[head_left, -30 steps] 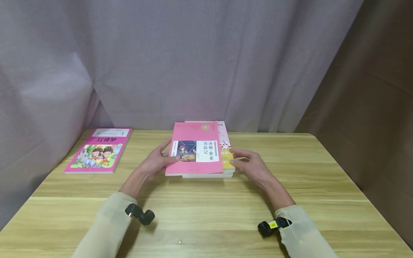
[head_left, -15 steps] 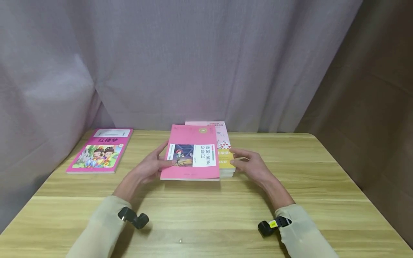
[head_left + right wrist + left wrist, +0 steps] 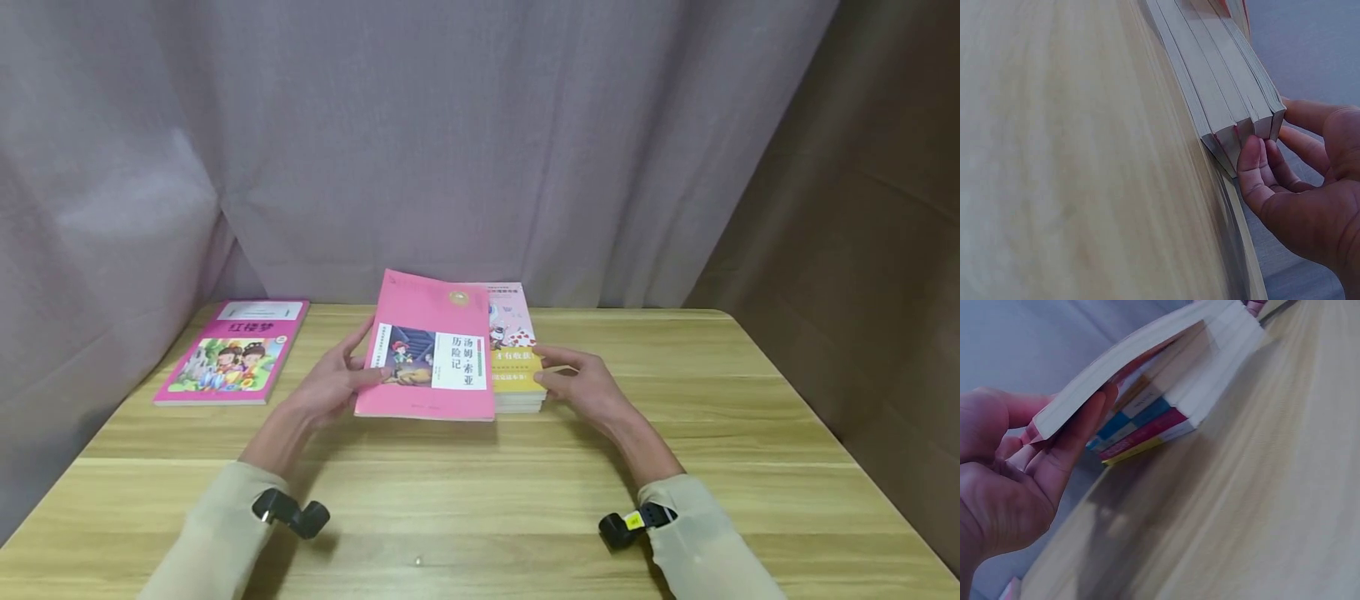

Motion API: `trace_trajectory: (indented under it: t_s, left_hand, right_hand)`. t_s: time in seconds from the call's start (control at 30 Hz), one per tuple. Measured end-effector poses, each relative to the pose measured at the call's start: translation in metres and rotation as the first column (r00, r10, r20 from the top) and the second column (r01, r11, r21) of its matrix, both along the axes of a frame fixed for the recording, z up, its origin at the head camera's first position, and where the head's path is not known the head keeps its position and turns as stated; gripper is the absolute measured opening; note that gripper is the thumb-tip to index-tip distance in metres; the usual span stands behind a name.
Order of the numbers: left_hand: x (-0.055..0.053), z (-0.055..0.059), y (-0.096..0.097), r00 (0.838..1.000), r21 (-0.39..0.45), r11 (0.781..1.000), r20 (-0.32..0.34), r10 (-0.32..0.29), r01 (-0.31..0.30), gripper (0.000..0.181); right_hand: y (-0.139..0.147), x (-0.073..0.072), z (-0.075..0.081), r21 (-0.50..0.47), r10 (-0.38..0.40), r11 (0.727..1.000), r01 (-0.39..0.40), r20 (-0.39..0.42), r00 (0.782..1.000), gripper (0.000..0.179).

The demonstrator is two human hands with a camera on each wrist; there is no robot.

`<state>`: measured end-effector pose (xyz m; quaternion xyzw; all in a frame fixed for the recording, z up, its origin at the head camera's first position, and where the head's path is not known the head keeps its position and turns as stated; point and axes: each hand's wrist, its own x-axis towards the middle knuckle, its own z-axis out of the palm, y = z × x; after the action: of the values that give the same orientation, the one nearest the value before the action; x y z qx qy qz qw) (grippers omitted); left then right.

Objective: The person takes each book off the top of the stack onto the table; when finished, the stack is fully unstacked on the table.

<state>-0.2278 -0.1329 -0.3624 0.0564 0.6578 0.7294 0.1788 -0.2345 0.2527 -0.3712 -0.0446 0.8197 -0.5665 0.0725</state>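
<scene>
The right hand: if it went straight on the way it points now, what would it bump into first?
The stack of books. The right hand seems to be touching the stack's side, so there looks to be no gap to cross first.

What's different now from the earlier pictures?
The left hand moved left, carrying the pink book it already held, so more of the top book on the stack shows. Nothing was newly grabbed or let go. The right hand stayed at the stack, and the magenta book stayed put.
</scene>
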Motion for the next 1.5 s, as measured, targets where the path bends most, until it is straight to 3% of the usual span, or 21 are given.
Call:
trace_trajectory:
  t_s: [0.43, 0.77, 0.87, 1.0, 1.23, 1.4, 1.5]
  left_hand:
    - [0.006, 0.026, -0.049, 0.993, -0.016, 0.996, -0.079, 0.091, -0.093, 0.102]
    - [0.004, 0.04, -0.093, 0.989, -0.197, 0.97, -0.06, 0.132, -0.141, 0.1]
    - [0.001, 0.037, -0.101, 0.991, -0.215, 0.967, -0.053, 0.125, -0.133, 0.099]
    - [-0.002, 0.025, -0.105, 0.995, -0.234, 0.967, -0.044, 0.093, -0.101, 0.098]
    - [-0.008, 0.001, -0.096, 0.998, -0.238, 0.97, -0.05, 0.036, -0.047, 0.099]
    - [-0.012, -0.004, -0.091, 0.999, -0.188, 0.982, -0.038, 0.013, -0.02, 0.1]
    - [-0.016, -0.005, -0.089, 1.0, -0.202, 0.979, -0.028, 0.005, -0.011, 0.099]
  right_hand:
    - [0.0, 0.0, -0.002, 0.014, -0.006, 1.0, 0.006, -0.009, 1.0, 0.054]
    - [0.001, -0.001, 0.001, -0.007, 0.011, 1.0, -0.011, -0.026, 1.0, 0.054]
    - [0.0, 0.0, 0.001, -0.008, 0.017, 1.0, -0.017, -0.026, 1.0, 0.054]
    - [0.0, 0.0, -0.002, -0.005, 0.021, 1.0, -0.021, -0.02, 1.0, 0.053]
    - [0.0, 0.0, -0.005, -0.007, 0.015, 1.0, -0.015, -0.013, 1.0, 0.055]
    - [0.0, 0.0, -0.004, -0.014, 0.017, 1.0, -0.017, -0.02, 1.0, 0.054]
    - [0.001, 0.0, -0.003, -0.006, 0.011, 1.0, -0.011, -0.023, 1.0, 0.054]
